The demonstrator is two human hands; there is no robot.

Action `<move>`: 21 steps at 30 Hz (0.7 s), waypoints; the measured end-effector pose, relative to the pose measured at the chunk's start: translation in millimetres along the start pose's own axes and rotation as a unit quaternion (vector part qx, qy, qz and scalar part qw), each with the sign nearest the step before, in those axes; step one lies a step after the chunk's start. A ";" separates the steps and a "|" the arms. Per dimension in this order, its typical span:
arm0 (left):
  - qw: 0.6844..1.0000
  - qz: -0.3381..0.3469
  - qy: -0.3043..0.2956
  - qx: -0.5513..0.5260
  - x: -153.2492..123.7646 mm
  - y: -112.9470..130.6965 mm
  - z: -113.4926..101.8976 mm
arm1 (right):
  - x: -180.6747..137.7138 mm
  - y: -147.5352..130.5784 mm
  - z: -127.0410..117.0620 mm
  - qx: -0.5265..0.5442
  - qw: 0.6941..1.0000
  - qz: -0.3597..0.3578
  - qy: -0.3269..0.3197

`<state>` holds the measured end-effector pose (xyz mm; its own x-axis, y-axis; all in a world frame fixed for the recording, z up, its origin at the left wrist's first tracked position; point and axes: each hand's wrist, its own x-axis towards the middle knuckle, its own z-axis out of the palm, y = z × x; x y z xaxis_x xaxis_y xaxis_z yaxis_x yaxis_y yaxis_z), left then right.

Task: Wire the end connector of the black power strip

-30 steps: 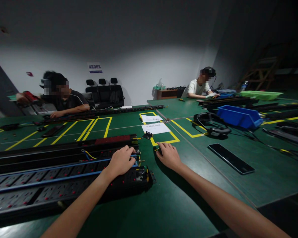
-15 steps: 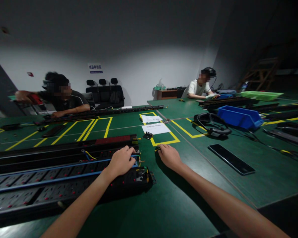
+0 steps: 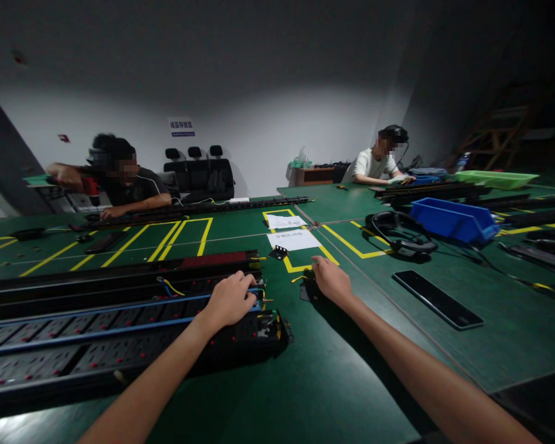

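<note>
My left hand (image 3: 231,300) rests with curled fingers on the right end of a long black power strip (image 3: 120,336) that has blue wires along it. My right hand (image 3: 332,279) lies palm down on the green table (image 3: 333,382), with its fingers closed over a small black part (image 3: 308,290) with a yellow wire. A small black bracket (image 3: 277,252) stands just beyond, beside a yellow taped box holding two white paper sheets (image 3: 293,239).
More black strips (image 3: 97,274) lie behind the first. A black phone (image 3: 437,300), a headset (image 3: 395,231) and a blue bin (image 3: 453,219) sit at the right. One person (image 3: 120,179) sits at the far left, another (image 3: 374,161) at the far right.
My right hand moved forward and to the right, uncovering the small black part. The view shifted slightly. The person at the left brought an arm with a red tool inward.
</note>
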<state>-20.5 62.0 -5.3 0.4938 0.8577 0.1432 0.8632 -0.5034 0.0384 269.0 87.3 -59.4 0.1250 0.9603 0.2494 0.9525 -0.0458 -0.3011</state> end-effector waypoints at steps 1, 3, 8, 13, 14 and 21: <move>1.000 0.001 0.001 0.000 0.0 -0.2 0.3 | 1.5 2.6 0.4 -0.004 1.000 0.004 0.002; 1.000 0.002 0.003 -0.001 0.0 -0.5 0.7 | 3.8 7.0 0.3 -0.011 1.000 0.009 0.002; 1.000 -0.001 0.000 -0.003 -0.3 -0.1 0.1 | 7.4 13.2 -3.9 -0.002 1.000 0.004 -0.019; 1.000 -0.002 -0.001 0.003 -0.4 0.4 -0.5 | 7.6 11.2 -5.5 -0.010 1.000 0.009 -0.023; 1.000 -0.001 0.001 0.003 -0.3 0.3 -0.5 | 7.2 10.2 -5.2 -0.015 1.000 0.006 -0.024; 1.000 0.000 0.007 0.002 -1.6 -0.9 1.3 | 4.5 7.4 -2.8 -0.035 0.999 -0.020 -0.019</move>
<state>-21.9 61.2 -6.8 0.4921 0.8562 0.1576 0.8636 -0.5029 0.0354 277.4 90.5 -58.0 0.0760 0.9717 0.2238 0.9737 -0.0239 -0.2268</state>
